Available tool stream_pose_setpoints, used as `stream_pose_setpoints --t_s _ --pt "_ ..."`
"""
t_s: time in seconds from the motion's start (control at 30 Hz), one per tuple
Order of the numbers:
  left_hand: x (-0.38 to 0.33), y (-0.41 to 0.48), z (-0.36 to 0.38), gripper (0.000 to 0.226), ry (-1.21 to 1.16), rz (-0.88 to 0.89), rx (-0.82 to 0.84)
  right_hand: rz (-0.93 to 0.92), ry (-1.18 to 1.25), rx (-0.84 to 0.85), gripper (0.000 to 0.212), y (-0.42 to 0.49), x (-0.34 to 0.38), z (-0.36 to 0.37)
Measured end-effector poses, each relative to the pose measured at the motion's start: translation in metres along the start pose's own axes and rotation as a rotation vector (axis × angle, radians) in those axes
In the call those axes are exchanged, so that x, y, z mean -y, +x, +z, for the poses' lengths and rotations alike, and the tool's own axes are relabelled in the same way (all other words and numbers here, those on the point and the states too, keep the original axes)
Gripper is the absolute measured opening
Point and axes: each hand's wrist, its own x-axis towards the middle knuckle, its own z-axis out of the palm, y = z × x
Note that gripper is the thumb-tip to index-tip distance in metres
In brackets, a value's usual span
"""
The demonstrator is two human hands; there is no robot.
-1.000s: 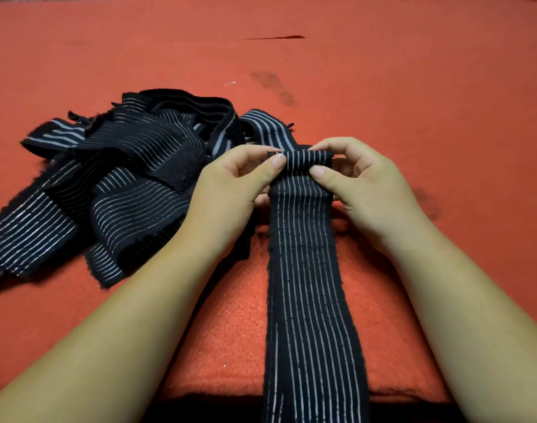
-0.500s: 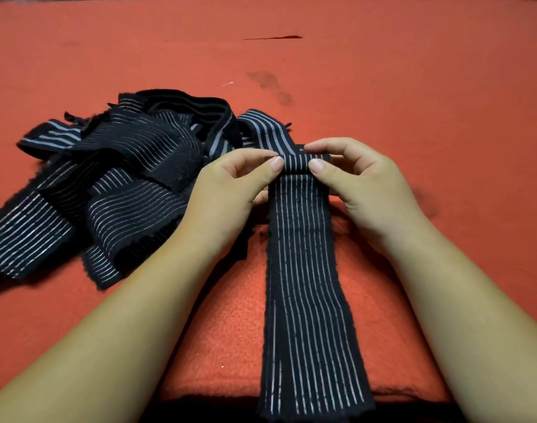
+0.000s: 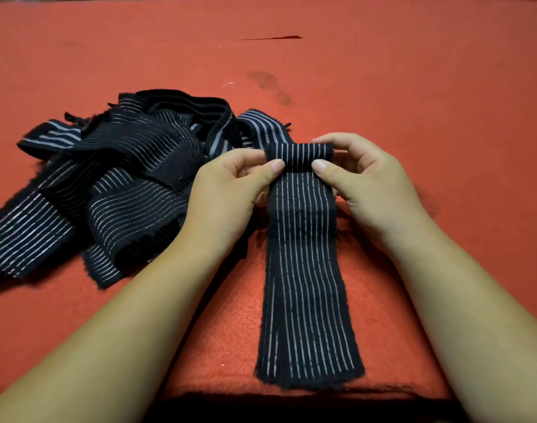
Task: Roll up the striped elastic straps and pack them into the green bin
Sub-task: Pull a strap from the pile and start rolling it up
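A black elastic strap with thin white stripes (image 3: 306, 285) lies lengthwise on the red surface in front of me. Its far end is wound into a small roll (image 3: 300, 154). My left hand (image 3: 230, 193) pinches the roll's left side, thumb on top. On the right side, my right hand (image 3: 368, 184) pinches it the same way. The strap's loose tail reaches to the near edge of the surface. No green bin is in view.
A tangled heap of several more black striped straps (image 3: 114, 190) lies to the left, touching my left hand's side. The red felt surface (image 3: 413, 87) stretches far ahead and right, with a dark smudge (image 3: 270, 87) and a dark near edge.
The roll has grown thicker as both hands turned it toward me. The strap's free tail has been drawn up, its end now lying on the surface instead of hanging over the edge.
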Motion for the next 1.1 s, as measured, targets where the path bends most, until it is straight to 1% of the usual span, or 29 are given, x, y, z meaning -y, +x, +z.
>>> stream_pose_setpoints --t_s 0.13,0.23,0.3,0.43,0.47,0.53,0.63,0.7,0.83,1.0,1.1 --pt "-0.008 -0.005 0.002 0.028 0.072 -0.024 0.006 -0.048 -0.059 -0.033 0.028 0.003 0.001 -0.001" --pt "-0.016 -0.013 0.002 0.031 0.128 -0.042 -0.029 -0.081 -0.104 -0.043 0.029 0.003 0.002 -0.003" --pt "-0.016 -0.021 0.001 0.029 0.163 -0.035 -0.054 -0.073 -0.122 -0.054 0.029 0.002 0.004 -0.005" --pt "-0.022 -0.040 -0.006 0.023 0.421 -0.003 -0.045 -0.049 -0.148 -0.095 0.029 -0.007 0.008 -0.009" --pt "-0.025 -0.044 -0.009 0.023 0.491 -0.007 -0.015 -0.034 -0.150 -0.105 0.028 -0.010 0.009 -0.010" --pt "-0.035 -0.059 -0.013 0.025 0.617 -0.064 0.107 -0.007 -0.149 -0.123 0.029 -0.016 0.009 -0.012" --pt "-0.038 -0.080 -0.017 0.036 0.752 -0.154 0.280 0.020 -0.132 -0.142 0.030 -0.026 0.010 -0.014" --pt "-0.037 -0.091 -0.017 0.044 0.838 -0.189 0.326 0.013 -0.138 -0.153 0.030 -0.033 0.012 -0.014" --pt "-0.035 -0.103 -0.012 0.050 0.833 -0.262 0.325 0.024 -0.162 -0.169 0.031 -0.042 0.015 -0.012" --pt "-0.037 -0.103 -0.015 0.036 0.740 -0.297 0.339 0.021 -0.220 -0.191 0.035 -0.045 0.019 -0.012" --pt "-0.038 -0.100 -0.022 0.033 0.683 -0.325 0.356 0.023 -0.224 -0.198 0.035 -0.042 0.019 -0.014"
